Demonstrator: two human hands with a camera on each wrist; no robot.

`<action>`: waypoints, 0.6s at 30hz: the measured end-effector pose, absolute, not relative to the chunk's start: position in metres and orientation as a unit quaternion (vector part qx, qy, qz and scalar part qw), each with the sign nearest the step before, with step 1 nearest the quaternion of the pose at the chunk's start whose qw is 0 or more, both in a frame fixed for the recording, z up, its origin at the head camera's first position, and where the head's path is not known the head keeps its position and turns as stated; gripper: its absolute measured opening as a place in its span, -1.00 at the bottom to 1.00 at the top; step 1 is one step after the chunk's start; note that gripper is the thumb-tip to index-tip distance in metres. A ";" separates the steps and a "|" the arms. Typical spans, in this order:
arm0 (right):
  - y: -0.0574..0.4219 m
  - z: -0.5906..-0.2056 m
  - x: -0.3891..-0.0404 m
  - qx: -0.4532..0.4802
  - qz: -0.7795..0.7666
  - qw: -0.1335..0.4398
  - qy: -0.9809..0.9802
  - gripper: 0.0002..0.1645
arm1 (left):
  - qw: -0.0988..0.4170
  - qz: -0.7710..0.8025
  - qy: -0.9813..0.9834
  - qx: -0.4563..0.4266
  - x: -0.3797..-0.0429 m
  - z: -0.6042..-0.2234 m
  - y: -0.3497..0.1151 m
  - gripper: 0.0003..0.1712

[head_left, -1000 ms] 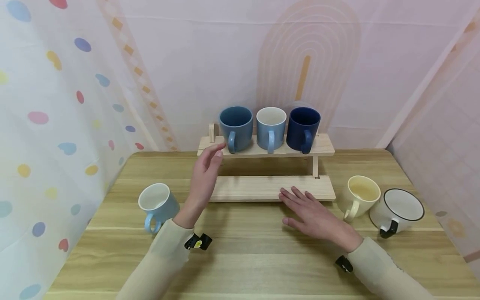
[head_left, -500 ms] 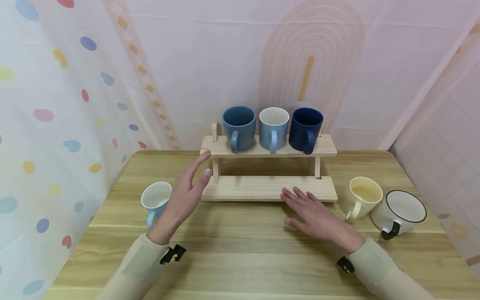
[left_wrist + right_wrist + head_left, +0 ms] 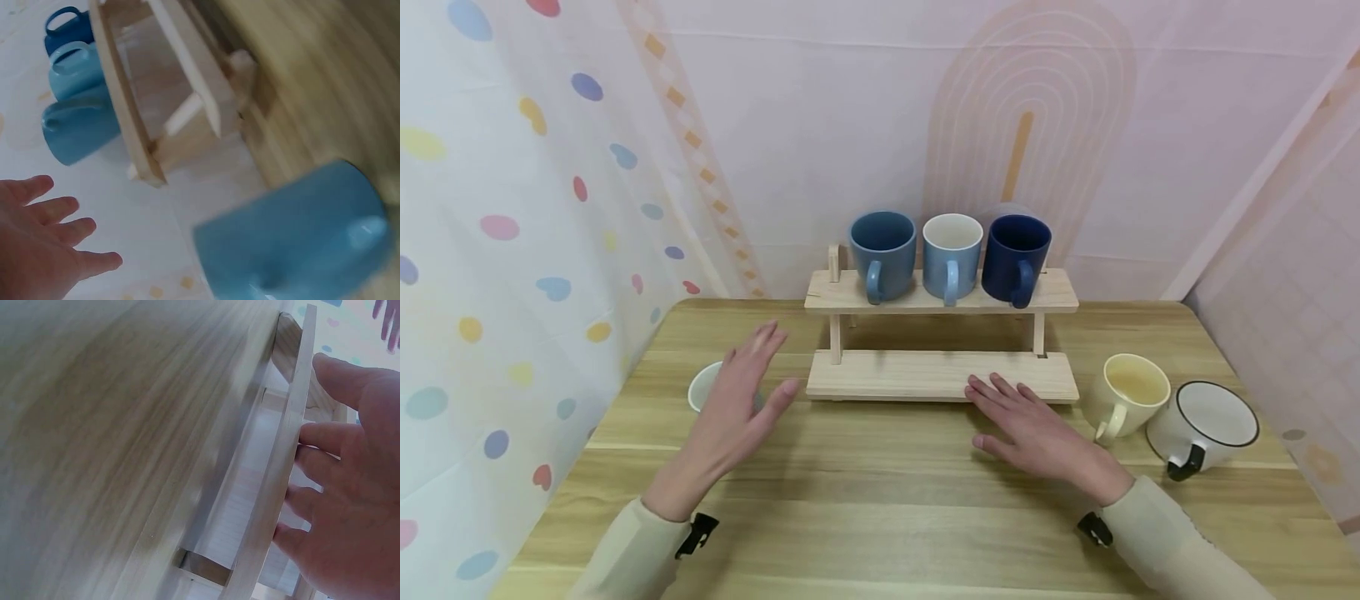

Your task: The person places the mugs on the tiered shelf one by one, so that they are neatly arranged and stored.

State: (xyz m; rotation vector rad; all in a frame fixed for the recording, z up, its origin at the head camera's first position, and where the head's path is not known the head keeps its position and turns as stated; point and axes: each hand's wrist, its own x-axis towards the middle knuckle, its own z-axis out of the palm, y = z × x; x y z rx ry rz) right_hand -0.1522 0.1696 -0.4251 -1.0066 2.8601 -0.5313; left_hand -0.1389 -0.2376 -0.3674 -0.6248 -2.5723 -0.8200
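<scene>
My left hand, fingers extended and thumb apart, overlaps a light blue mug in the head view. That mug stands on the table at the left, largely hidden; the left wrist view shows its blue side near the hand. My right hand has its fingers spread, fingertips at the front edge of the lower shelf of a two-step wooden rack. On the upper shelf stand a grey-blue mug, a light blue mug with white inside and a navy mug, handles forward.
Right of the rack, a pale yellow mug stands on the wooden table. Beside it is a white mug with a black rim and black handle. Patterned cloth hangs behind the table and along both sides.
My left hand has moved away from the grey-blue mug on the upper shelf, leftward and back to the light blue mug on the table. The right hand stays at the lower shelf.
</scene>
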 end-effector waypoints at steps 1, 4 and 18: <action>0.170 -0.425 -0.152 -0.327 -0.173 0.033 0.928 -0.19 | 0.189 -0.288 -0.913 -0.221 -0.137 -0.369 -0.242 -0.26; 0.170 -0.424 -0.152 -0.327 -0.171 0.036 0.928 -0.19 | 0.198 -0.282 -0.914 -0.215 -0.131 -0.375 -0.255 -0.26; 0.170 -0.424 -0.151 -0.328 -0.170 0.036 0.929 -0.20 | 0.201 -0.308 -0.918 -0.150 -0.106 -0.387 -0.301 -0.25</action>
